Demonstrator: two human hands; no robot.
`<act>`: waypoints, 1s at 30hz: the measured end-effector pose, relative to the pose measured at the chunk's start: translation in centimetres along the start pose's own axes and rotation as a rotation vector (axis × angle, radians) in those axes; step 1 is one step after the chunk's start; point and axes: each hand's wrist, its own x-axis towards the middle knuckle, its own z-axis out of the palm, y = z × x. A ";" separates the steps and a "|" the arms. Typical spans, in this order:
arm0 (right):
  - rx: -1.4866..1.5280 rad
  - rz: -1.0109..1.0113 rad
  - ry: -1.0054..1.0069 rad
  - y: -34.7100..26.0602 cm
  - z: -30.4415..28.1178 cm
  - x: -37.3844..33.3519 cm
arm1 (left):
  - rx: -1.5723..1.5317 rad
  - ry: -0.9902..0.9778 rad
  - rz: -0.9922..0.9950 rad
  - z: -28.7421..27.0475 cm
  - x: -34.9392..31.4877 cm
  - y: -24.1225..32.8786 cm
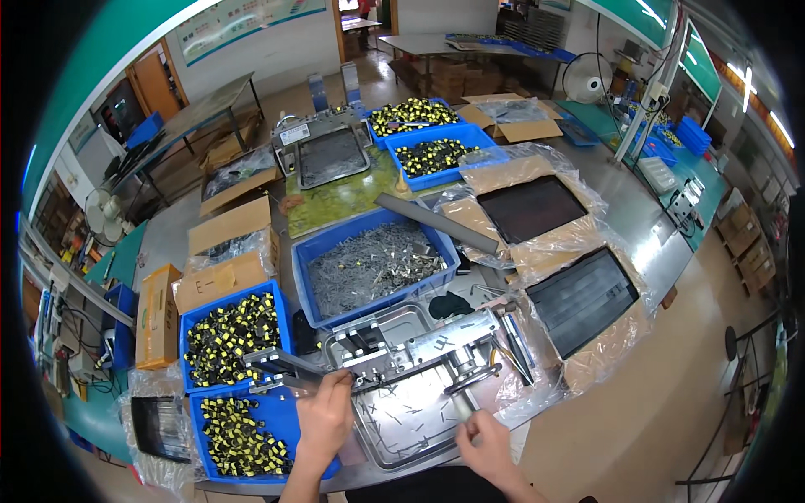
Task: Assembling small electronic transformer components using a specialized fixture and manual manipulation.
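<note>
A metal bench fixture with a round shaft and lever stands over a shallow metal tray strewn with small grey pins. My left hand is at the fixture's left end, its fingers pinched together beside a dark slotted bar; whatever lies between the fingertips is hidden. My right hand is closed around the lower end of the lever's pale handle, near the tray's right edge. Two blue bins, one upper and one lower, hold small black-and-yellow parts left of the fixture.
Behind the fixture sits a large blue bin of loose metal pins, with a grey strip across its corner. Pliers and other hand tools lie to the right. Open cartons with plastic liners flank the work area. More blue bins stand farther back.
</note>
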 end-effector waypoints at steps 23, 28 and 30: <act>0.011 0.072 -0.144 -0.1 0.0 1.2 | 0.003 -0.036 0.083 0.7 0.0 -1.4; -0.142 -0.052 0.095 -0.2 -2.3 1.4 | 0.019 -0.008 0.072 0.4 -0.6 -1.3; -0.169 -0.018 0.247 0.5 -1.8 1.7 | 0.017 -0.006 0.070 0.5 -0.8 -1.1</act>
